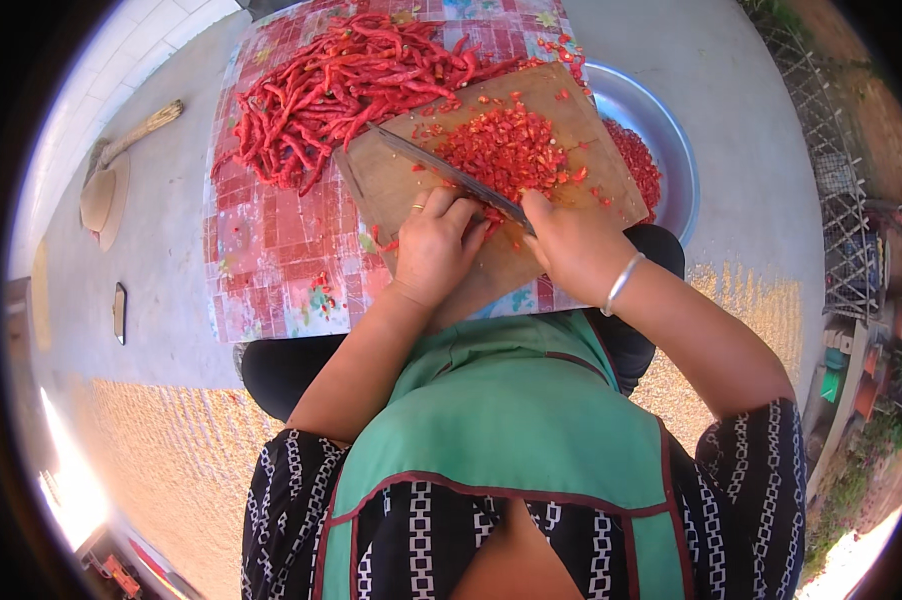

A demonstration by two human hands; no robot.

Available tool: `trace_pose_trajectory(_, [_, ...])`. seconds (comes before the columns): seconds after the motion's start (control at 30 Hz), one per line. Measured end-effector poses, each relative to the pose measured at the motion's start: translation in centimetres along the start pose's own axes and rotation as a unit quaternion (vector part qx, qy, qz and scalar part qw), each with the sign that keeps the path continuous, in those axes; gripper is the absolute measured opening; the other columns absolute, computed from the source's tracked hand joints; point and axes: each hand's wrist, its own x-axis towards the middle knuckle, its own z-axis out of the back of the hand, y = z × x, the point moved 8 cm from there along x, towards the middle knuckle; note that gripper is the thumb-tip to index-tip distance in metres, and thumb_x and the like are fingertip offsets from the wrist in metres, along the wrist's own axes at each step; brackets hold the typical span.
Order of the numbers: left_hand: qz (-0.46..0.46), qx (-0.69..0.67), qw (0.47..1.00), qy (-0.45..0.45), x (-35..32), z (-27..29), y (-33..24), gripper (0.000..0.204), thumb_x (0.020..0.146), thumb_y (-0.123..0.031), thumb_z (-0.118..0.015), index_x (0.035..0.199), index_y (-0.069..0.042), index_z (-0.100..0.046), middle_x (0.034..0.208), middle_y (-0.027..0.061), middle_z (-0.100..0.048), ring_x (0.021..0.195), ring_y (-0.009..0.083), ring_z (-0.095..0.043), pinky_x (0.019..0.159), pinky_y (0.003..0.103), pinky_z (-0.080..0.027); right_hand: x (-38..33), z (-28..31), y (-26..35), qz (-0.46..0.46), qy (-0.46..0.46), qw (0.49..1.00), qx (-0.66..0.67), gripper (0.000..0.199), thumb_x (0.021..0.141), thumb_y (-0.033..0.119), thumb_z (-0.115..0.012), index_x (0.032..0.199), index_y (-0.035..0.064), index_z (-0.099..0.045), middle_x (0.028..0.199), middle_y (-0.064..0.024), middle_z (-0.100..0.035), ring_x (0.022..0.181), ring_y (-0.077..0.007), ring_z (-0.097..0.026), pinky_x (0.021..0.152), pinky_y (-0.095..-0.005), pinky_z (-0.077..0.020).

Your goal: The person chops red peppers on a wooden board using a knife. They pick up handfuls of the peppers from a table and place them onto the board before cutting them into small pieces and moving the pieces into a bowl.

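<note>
My right hand (578,243) is closed round the handle of a long kitchen knife (441,168), whose blade slants to the upper left across the wooden cutting board (381,205). Just left of the blade, my left hand (437,245) curls its fingers down on the board over red chili peppers, pressing them beside the knife; most of what it holds is hidden. A heap of chopped red chili (511,150) lies on the board beyond the blade. Whole red chili peppers (341,85) are piled at the far left of the table.
The board rests on a low table with a red-and-white patterned cloth (271,260). At its right stands a metal basin (679,150) holding chopped chili. A straw hat (101,205), a broom (146,128) and a dark flat object (120,312) lie on the floor. Yellow grain (171,430) is spread nearby.
</note>
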Motion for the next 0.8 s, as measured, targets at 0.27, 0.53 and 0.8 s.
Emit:
trace_pose_trajectory(0.27, [0.004,0.007,1.000,-0.024,-0.8,0.6,0.1,0.015,0.071,-0.013,-0.071,0.085,-0.010,-0.065,0.093,0.0067,-0.057,0.086,0.0290,-0.057,0.071,0.039,-0.051,-1.5,1.3,0.5,0.028,-0.066,0.997,0.037,0.024,0.088,0.016,-0.056,0.096,0.0002,-0.039,0.073,-0.0231,-0.060,0.068,-0.0422,-0.059,0.060,-0.0508,-0.0457])
trace_pose_trajectory(0.53, [0.000,0.002,1.000,0.015,-0.5,-0.2,0.0,0.018,0.072,-0.015,-0.072,0.087,-0.008,-0.064,0.099,0.0088,-0.057,0.091,0.0300,-0.057,0.074,0.040,-0.052,-0.6,-1.0,-0.9,-0.023,0.010,0.998,0.051,0.026,0.087,0.014,-0.057,0.098,0.0019,-0.038,0.074,-0.0233,-0.059,0.071,-0.0435,-0.059,0.062,-0.0514,-0.0447])
trace_pose_trajectory(0.8, [0.004,0.037,0.999,0.030,-0.9,0.4,-1.1,0.029,0.070,-0.016,-0.074,0.096,-0.008,-0.063,0.106,0.0122,-0.056,0.098,0.0331,-0.054,0.082,0.042,-0.050,0.6,-1.5,-0.6,0.014,-0.047,0.995,0.087,0.025,0.088,0.017,-0.056,0.097,0.0024,-0.038,0.074,-0.0231,-0.059,0.072,-0.0429,-0.059,0.062,-0.0513,-0.0447])
